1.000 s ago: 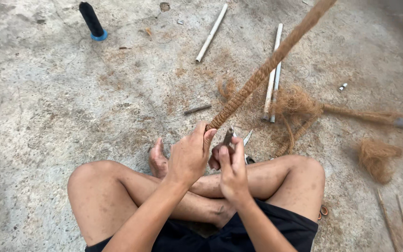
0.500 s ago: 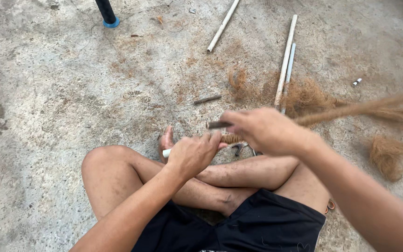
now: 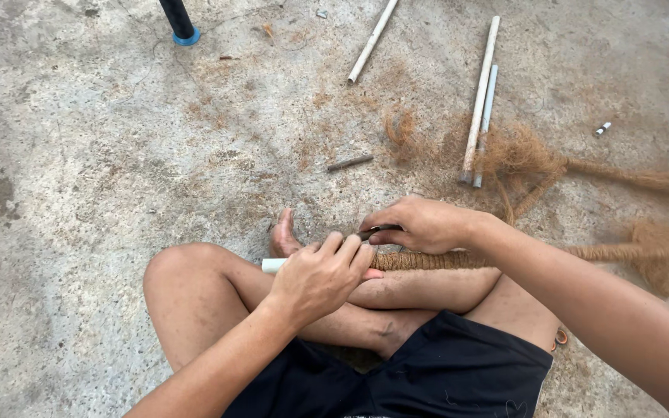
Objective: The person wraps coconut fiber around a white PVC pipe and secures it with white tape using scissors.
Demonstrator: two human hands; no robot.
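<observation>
Gripping the white pipe [image 3: 274, 265] end w/ left hand [image 3: 320, 277], right hand [image 3: 421, 224] pinches a dark tool [image 3: 373, 230]; coir wrap [image 3: 427, 259] covers most of pipe, bare tip left.

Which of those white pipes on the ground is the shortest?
The thin pipe lying right beside the long white pipe. It is slimmer and ends sooner than its neighbour, and the separate pipe farther left runs out of view.

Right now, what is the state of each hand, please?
Left hand: closed around the fibre-wrapped pole near its white end.
Right hand: closed on a small dark tool above the pole.
</observation>
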